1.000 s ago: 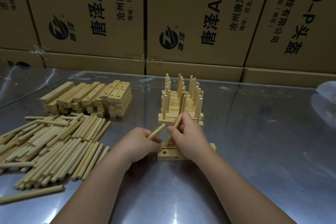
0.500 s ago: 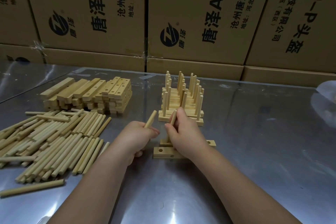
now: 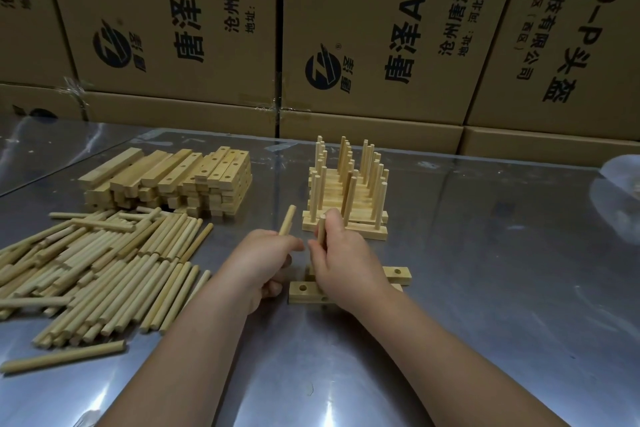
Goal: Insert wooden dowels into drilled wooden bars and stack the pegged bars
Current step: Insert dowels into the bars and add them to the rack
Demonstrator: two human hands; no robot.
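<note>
Right fingers (image 3: 333, 222) pinch the right dowel (image 3: 321, 230) near its top, close to upright. Its lower end is hidden behind the right hand (image 3: 346, 267), so can't tell if it's in a hole yet. Left fingers (image 3: 289, 247) are curled round the left dowel (image 3: 287, 224), which is tilted with its tip up and parked just beside.

Two bars lie on the table (image 3: 502, 305) under the right hand. Front bar (image 3: 304, 290) has an open hole at its left end, rear bar (image 3: 398, 274) has one at its right end.

Looks like it's seating the right dowel in a middle hole. To do it well:
- Keep it plumb and push straight down. A slight twist helps if it binds.
- Pin the bar, since that steel looks slick.
- Left dowel likely goes in the open end hole next.

Pegged stack (image 3: 346, 215) sits just behind the hands, so watch the knuckles. Dowel pile (image 3: 104, 263) is to the left, with the bar stack (image 3: 173, 180) behind it.
</note>
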